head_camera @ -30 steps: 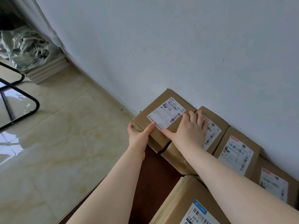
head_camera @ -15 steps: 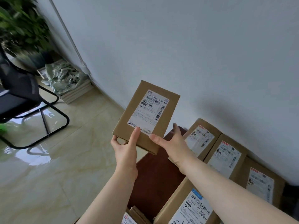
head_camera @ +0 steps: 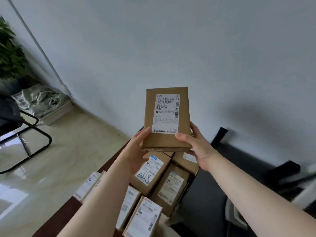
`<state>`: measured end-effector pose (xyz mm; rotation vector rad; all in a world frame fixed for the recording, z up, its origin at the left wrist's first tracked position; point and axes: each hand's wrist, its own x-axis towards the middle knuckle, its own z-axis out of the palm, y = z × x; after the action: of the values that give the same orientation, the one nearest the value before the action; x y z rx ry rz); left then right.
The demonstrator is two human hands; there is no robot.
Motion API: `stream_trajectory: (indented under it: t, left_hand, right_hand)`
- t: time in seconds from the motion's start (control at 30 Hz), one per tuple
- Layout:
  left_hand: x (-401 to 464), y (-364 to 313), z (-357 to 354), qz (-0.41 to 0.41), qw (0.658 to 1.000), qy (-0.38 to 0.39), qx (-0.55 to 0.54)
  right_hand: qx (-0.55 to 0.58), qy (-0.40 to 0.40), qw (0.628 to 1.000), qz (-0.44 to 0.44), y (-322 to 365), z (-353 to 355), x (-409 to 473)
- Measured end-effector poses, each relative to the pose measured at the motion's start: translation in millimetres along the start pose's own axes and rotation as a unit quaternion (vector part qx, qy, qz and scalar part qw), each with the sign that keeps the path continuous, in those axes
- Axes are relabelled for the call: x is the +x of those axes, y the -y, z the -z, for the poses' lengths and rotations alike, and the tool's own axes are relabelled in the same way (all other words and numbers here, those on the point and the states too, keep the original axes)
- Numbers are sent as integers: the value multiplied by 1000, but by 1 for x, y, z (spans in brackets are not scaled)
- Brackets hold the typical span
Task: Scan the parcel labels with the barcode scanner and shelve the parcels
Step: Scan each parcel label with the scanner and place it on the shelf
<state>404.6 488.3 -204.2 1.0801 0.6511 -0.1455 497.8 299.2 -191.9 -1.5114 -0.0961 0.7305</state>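
Observation:
A brown cardboard parcel (head_camera: 166, 139) with a white barcode label (head_camera: 166, 113) is held upright in the air in front of the pale wall. My left hand (head_camera: 136, 151) grips its lower left edge, thumb on the front face. My right hand (head_camera: 196, 147) grips its lower right edge, thumb on the front near the label's corner. Below them several more labelled parcels (head_camera: 150, 171) lie on a dark brown table (head_camera: 56, 221). No barcode scanner is in view.
A black chair frame (head_camera: 34, 142) stands on the glossy tiled floor at the left, with a plant (head_camera: 10, 53) and a plastic-wrapped stack (head_camera: 42, 103) by the wall behind it. A dark chair or seat (head_camera: 239, 168) sits at the right of the table.
Both hands lifted the parcel off the row against the wall, raised it and turned it upright with its label facing me. The view swung right and more parcels came into sight.

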Motion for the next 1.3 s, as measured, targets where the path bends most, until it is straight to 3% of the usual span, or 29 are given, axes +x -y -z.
stream_trajectory:
  t: [0.07, 0.17, 0.37, 0.43, 0.6, 0.8, 0.93, 1.13, 1.23, 1.3]
  left_hand:
    - [-18, 5, -19, 9, 995, 69, 78]
    - [-41, 19, -56, 5, 982, 94, 167]
    - [-59, 52, -105, -28, 985, 96, 137]
    - [-61, 64, -108, -37, 987, 76, 140]
    - [-55, 85, -87, -68, 989, 24, 128]
    - [-27, 77, -63, -56, 990, -5, 131]
    - [-14, 80, -47, -40, 988, -16, 147]
    - [-4, 80, -31, -28, 983, -10, 181]
    - [-1, 81, -31, -41, 979, -8, 198]
    - [3, 85, -33, -45, 978, -10, 202]
  right_hand:
    - [-14, -3, 1000, -2, -2, 29, -32]
    - [-12, -19, 1000, 4, -17, 60, -73]
    - [3, -52, 999, 11, -38, 91, -122]
    - [-7, -104, 995, 4, -53, 100, -136]
    - [-64, -390, 916, -64, -117, 126, -149]
    - [-225, -421, 856, -199, -169, 129, -115]
    - [-269, -445, 822, -233, -176, 115, -95]
    - [-178, -463, 842, -211, -160, 108, -92]
    - [-46, -452, 880, -135, -129, 101, -107]
    - [61, -403, 907, -101, -97, 91, -115]
